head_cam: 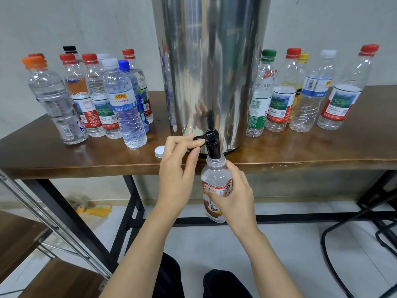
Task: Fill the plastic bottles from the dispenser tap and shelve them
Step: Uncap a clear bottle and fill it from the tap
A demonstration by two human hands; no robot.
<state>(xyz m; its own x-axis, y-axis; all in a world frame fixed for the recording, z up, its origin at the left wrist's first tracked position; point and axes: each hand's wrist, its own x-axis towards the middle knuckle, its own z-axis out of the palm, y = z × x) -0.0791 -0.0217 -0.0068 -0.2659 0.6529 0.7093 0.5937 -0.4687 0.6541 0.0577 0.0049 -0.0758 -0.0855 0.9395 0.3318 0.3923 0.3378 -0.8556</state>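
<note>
A tall steel dispenser point(211, 67) stands on the brown table point(300, 151). Its black tap point(211, 145) juts over the front edge. My left hand point(179, 168) pinches the tap's black lever between thumb and fingers. My right hand point(233, 192) grips a small uncapped bottle point(214, 179) with an orange and white label, its mouth held right under the spout. The bottle looks full of clear liquid almost to the neck. A loose white cap point(159, 151) lies on the table left of the tap.
Several capped bottles holding water point(120, 104) crowd the table's left side. Several empty capped bottles point(309, 93) stand on the right. A wooden shelf with a metal frame point(32, 244) sits at lower left. Black chair legs point(354, 233) are at lower right.
</note>
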